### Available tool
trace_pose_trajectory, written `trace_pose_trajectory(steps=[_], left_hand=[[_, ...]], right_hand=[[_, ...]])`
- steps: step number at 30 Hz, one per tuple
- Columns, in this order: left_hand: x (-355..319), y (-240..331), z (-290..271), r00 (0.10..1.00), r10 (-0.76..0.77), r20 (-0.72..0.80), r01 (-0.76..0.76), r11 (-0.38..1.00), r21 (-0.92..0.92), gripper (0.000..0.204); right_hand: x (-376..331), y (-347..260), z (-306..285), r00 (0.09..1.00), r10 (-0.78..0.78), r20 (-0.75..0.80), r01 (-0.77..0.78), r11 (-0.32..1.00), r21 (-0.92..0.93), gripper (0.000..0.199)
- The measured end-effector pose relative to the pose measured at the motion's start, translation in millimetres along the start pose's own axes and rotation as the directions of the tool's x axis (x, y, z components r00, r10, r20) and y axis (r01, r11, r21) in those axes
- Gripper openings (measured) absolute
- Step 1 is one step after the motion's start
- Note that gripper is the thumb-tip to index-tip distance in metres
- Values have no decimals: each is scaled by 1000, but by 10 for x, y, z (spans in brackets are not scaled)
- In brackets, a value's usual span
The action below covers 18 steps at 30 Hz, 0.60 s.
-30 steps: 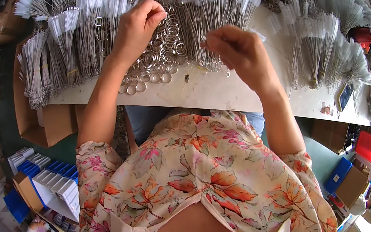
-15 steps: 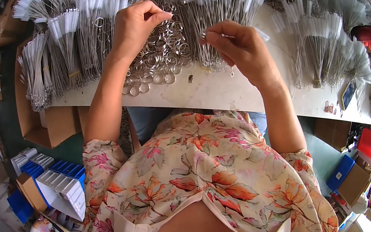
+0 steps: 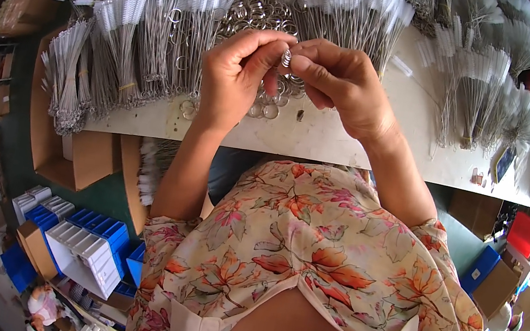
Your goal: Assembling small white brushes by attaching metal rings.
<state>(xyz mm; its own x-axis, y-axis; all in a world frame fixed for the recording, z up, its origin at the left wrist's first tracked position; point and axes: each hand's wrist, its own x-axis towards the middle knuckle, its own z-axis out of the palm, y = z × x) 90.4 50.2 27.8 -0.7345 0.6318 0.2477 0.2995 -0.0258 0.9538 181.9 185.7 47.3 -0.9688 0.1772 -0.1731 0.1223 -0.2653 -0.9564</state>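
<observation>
If our pinch slips, stacked rings [image 3: 286,59] could scatter: right hand [image 3: 346,87] closed on them, left hand [image 3: 236,75] pinched closed, hold unclear.

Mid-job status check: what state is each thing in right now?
Ring stack: raised, between fingertips
Left hand: pinched, at the stack; its grip unclear
Right hand: pinched on the stack
Loose rings: heaped
Brush bundles: gathered, bristles facing away
Cardboard box: open
</observation>
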Motion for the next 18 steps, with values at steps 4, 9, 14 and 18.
trace_pose_trajectory(steps=[4,9,14,18], left_hand=[[-74,4,-22,979,-179,102,201,722,-662,18],[-169,308,-176,976,-74,204,196,705,-682,18],[-217,408,-392,958,-33,285,181,841,-510,21],[-278,569,-430,975,-8,222,58,974,-219,25]], right_hand=[[-74,64,121,828,-561,2,496,729,-472,7],[-61,38,118,265,-859,438,708,-134,-693,18],[-84,-29,125,270,-765,584,704,-256,-662,23],[-71,-13,113,361,-713,601,704,-214,-677,22]])
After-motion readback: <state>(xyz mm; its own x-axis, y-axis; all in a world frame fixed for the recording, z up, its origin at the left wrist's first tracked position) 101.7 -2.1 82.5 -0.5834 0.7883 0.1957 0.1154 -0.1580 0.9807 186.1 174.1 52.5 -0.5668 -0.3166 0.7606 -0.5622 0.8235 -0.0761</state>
